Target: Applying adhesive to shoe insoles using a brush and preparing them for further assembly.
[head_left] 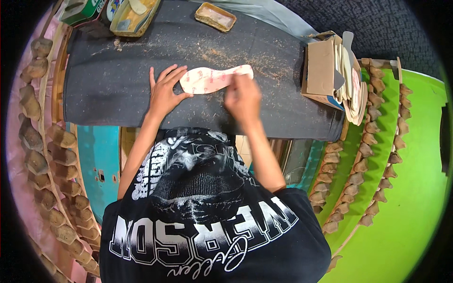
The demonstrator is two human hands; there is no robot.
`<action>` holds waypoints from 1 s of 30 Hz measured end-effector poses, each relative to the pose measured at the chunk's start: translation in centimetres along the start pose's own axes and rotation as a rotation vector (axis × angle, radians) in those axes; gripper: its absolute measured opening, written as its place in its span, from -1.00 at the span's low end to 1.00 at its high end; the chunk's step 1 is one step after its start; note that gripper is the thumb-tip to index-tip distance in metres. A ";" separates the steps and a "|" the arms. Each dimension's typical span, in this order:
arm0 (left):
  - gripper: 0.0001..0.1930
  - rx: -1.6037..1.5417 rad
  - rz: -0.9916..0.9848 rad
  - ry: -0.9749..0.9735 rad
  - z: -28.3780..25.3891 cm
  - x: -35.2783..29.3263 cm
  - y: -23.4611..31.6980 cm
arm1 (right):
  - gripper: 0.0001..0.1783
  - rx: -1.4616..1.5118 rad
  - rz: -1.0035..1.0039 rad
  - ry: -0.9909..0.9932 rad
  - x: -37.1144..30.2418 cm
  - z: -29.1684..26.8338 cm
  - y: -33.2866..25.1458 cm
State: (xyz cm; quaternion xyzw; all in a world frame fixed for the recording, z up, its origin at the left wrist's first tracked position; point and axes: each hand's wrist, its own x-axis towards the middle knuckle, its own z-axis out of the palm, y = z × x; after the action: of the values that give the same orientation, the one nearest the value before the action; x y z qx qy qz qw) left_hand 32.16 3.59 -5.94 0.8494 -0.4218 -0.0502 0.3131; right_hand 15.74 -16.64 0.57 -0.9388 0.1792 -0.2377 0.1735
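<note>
A shoe insole [205,81], pale cream with red print, lies flat on the dark cloth of the table. Its broad end points left and its narrower end points right. My left hand [164,93] rests beside the broad end, fingers spread, with the thumb and fingertips at the insole's edge. Over the right half of the insole is my right hand [244,96], curled closed and blurred by motion. Whatever it may grip is hidden by the fingers. Brown crumbs or shavings [219,54] are scattered on the cloth around the insole.
A cardboard box [318,70] of upright sole-shaped pieces stands at the table's right end. At the back are a small shallow tray [215,17] and a larger tray [123,33] with a light tool in it. Racks of shoe lasts [35,160] line both sides.
</note>
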 end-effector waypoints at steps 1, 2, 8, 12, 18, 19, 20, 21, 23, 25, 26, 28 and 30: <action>-0.17 -0.003 0.011 0.001 0.1 0.2 0.1 | -0.73 0.058 -0.093 -0.041 -0.1 0.5 -2.1; -0.17 -0.007 0.007 0.006 0.2 0.2 0.0 | -0.75 0.175 -0.089 -0.049 -0.2 1.0 -4.3; -0.17 -0.016 -0.005 -0.005 0.1 -0.1 -0.1 | -0.83 0.534 0.489 0.202 2.0 1.5 -0.8; -0.13 -0.010 -0.010 -0.016 -0.1 -0.1 0.1 | -0.86 0.207 0.419 0.246 3.5 -2.1 3.1; -0.17 -0.012 -0.010 0.001 0.1 0.4 0.1 | -0.78 0.368 -0.031 0.058 2.4 3.3 -5.9; -0.17 -0.007 -0.011 -0.001 0.1 0.3 0.0 | -0.79 0.630 0.120 0.035 2.4 4.0 -7.1; -0.17 -0.016 -0.002 0.013 0.2 0.3 0.0 | -0.80 0.698 0.200 0.017 2.5 4.5 -7.0; -0.18 -0.026 0.007 0.028 0.4 0.3 -0.1 | -0.80 0.765 0.281 -0.003 2.6 5.2 -6.6; -0.31 -0.036 -0.017 0.035 0.0 0.4 0.3 | -0.80 0.782 0.458 -0.061 2.2 6.3 -3.5; -0.46 -0.030 0.019 0.048 0.9 -0.4 -1.2 | -0.74 0.913 0.621 -0.037 2.9 4.9 -2.0; -0.57 -0.052 0.027 0.062 0.8 -0.2 -1.0 | -0.74 0.892 0.623 0.021 3.2 3.9 -0.8; -0.55 -0.071 0.003 0.048 0.4 0.3 0.1 | -0.73 0.930 0.738 0.087 3.8 2.4 0.8; -0.41 -0.058 -0.034 0.018 0.3 0.4 0.5 | -0.71 0.964 0.633 0.189 3.9 2.2 2.4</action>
State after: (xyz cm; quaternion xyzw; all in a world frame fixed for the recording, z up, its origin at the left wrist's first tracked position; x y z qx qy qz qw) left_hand 31.90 2.93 -5.85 0.8474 -0.4028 -0.0600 0.3407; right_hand 19.45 -19.86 -0.73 -0.6292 0.3374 -0.3119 0.6269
